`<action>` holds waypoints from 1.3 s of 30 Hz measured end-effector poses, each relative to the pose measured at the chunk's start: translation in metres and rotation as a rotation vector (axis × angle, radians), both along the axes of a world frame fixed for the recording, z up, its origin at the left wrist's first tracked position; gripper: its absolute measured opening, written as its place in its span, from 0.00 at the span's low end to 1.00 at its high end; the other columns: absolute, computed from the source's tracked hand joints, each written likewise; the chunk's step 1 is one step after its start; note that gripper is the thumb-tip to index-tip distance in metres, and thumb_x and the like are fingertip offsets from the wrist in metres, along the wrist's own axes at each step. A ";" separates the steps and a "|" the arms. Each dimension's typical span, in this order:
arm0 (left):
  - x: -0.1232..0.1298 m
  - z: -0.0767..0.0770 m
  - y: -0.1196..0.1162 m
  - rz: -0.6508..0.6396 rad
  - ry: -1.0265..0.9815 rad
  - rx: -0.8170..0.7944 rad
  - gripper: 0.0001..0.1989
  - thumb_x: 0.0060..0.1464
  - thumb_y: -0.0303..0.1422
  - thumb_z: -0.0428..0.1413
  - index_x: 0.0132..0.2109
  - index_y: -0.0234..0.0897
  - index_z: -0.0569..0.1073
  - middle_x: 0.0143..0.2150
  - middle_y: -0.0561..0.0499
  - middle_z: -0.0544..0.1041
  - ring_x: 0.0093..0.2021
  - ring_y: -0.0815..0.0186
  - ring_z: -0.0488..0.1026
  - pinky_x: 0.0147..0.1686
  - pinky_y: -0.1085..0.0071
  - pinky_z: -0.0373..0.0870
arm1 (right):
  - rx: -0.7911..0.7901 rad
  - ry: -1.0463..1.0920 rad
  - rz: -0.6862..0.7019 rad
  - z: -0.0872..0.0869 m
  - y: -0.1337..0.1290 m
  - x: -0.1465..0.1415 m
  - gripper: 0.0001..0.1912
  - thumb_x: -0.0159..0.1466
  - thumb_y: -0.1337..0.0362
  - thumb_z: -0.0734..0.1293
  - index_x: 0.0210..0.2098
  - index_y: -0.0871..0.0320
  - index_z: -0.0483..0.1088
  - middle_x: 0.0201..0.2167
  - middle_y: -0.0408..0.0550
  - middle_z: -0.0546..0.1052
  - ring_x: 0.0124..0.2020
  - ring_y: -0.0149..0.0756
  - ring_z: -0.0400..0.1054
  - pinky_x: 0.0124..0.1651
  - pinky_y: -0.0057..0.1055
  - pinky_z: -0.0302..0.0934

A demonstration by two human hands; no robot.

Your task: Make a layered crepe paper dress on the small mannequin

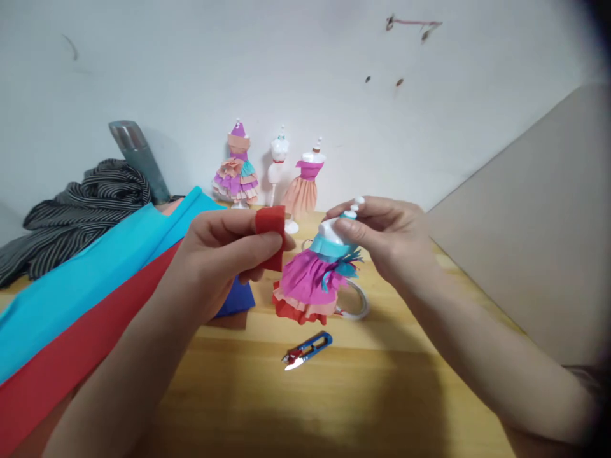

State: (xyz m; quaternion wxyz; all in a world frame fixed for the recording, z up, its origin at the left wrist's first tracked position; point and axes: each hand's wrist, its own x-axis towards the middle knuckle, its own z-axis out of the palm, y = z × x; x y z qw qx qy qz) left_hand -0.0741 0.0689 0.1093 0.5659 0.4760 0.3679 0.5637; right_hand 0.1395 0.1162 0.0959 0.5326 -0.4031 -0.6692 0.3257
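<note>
My left hand [233, 248] pinches a small folded strip of red crepe paper [271, 221] between thumb and fingers. Close beside it, my right hand [382, 235] grips the white top of a miniature dress form [329, 230], which tilts to the right. The form wears a turquoise waistband [326, 248] with fringed ends, over a layered paper skirt [310, 280] in magenta, peach and red. Below the skirt, blue thread snips [308, 350] lie on the wooden table [267, 407]. Behind the form, a roll of tape [358, 302] lies partly hidden.
Long turquoise [100, 254] and red crepe paper sheets [95, 337] cover the left side. A striped cloth [86, 210] and a grey bottle [140, 159] are behind them. Several small dress forms, including a purple-and-peach one [237, 168], stand by the wall [305, 70].
</note>
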 end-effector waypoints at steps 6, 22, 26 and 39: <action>-0.009 0.001 -0.005 -0.008 0.202 0.076 0.02 0.38 0.30 0.64 0.25 0.37 0.78 0.20 0.55 0.72 0.22 0.69 0.70 0.19 0.76 0.62 | 0.070 -0.060 -0.041 0.000 -0.022 -0.018 0.11 0.52 0.55 0.74 0.29 0.54 0.74 0.28 0.44 0.77 0.30 0.35 0.71 0.30 0.31 0.64; 0.009 -0.017 -0.010 -0.319 0.958 0.413 0.18 0.49 0.26 0.50 0.18 0.37 0.50 0.16 0.57 0.53 0.18 0.75 0.50 0.19 0.70 0.41 | 0.594 -0.110 -0.177 -0.016 -0.046 0.003 0.14 0.62 0.62 0.66 0.48 0.47 0.72 0.45 0.50 0.76 0.46 0.42 0.70 0.47 0.41 0.66; 0.018 -0.020 -0.020 -0.244 1.067 0.542 0.17 0.50 0.26 0.51 0.17 0.36 0.54 0.16 0.56 0.59 0.19 0.73 0.53 0.22 0.69 0.43 | 0.730 -0.496 0.006 -0.021 -0.080 -0.003 0.25 0.56 0.70 0.71 0.52 0.50 0.70 0.39 0.53 0.77 0.36 0.41 0.72 0.34 0.38 0.67; 0.004 -0.009 -0.004 -0.544 0.589 0.159 0.11 0.56 0.30 0.51 0.40 0.34 0.78 0.27 0.53 0.75 0.23 0.74 0.66 0.24 0.78 0.63 | 0.085 0.076 0.153 -0.042 -0.079 0.002 0.04 0.59 0.70 0.69 0.31 0.54 0.75 0.23 0.44 0.75 0.25 0.32 0.68 0.27 0.28 0.63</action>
